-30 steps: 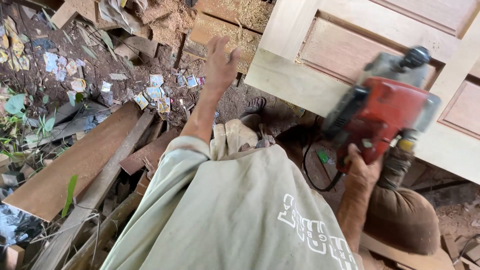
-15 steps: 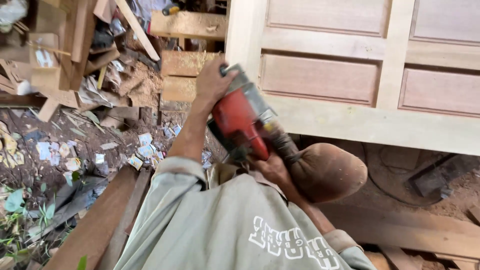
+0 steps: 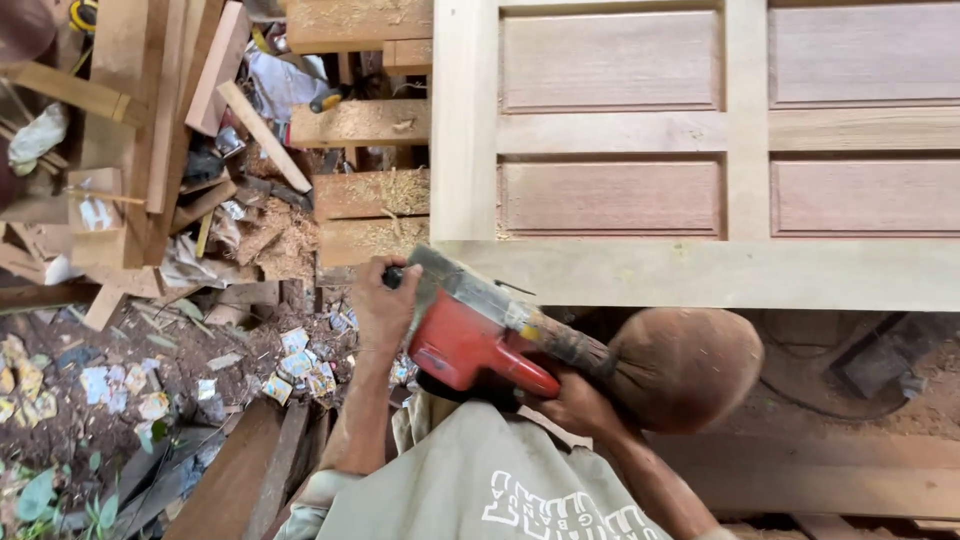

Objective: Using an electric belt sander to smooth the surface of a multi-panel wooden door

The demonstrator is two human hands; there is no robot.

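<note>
A red power sander [image 3: 468, 335] with a grey top and a brown dust bag [image 3: 678, 368] is held in front of my chest. My left hand [image 3: 383, 305] grips the black front knob of the sander. My right hand [image 3: 573, 402] is closed on its rear handle, next to the dust bag. The sander sits at the near left corner of a pale wooden panelled door [image 3: 700, 270] that lies flat ahead of me. Whether the sander's base touches the door's edge I cannot tell.
Stacked wood offcuts and planks [image 3: 150, 130] fill the left side, with short sawdust-covered boards [image 3: 365, 190] beside the door. Paper scraps [image 3: 295, 365] litter the dirt ground. A dark plank [image 3: 235, 480] lies by my left arm. Timber [image 3: 850, 470] runs under the door.
My left hand has come off the open air and onto the sander's front knob. The sander swung left and down from the door to the door's near corner.
</note>
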